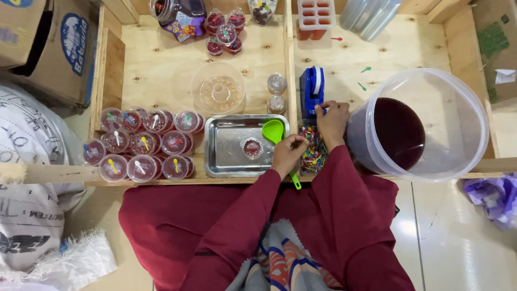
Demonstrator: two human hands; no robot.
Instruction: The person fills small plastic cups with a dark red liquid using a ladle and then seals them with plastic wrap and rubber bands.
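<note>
My left hand (288,152) hovers at the left edge of a pile of small coloured plastic spoons (315,155), its fingers pinched together as if on one spoon. It lies over the handle of a green ladle (273,131), whose bowl rests on a metal tray (221,161). One small cup of red jelly (252,148) stands in that tray. My right hand (332,121) rests on a blue tape dispenser (311,89), fingertips at its tape end. A big clear bucket of dark red liquid (399,132) stands right beside that hand.
Several sealed jelly cups with spoons taped on top (140,146) crowd the left of the wooden tray. Behind are a clear bowl (218,89), two small lidded cups (277,92), a jar (177,16) and an orange mould tray (316,13). Cardboard boxes (59,48) stand left.
</note>
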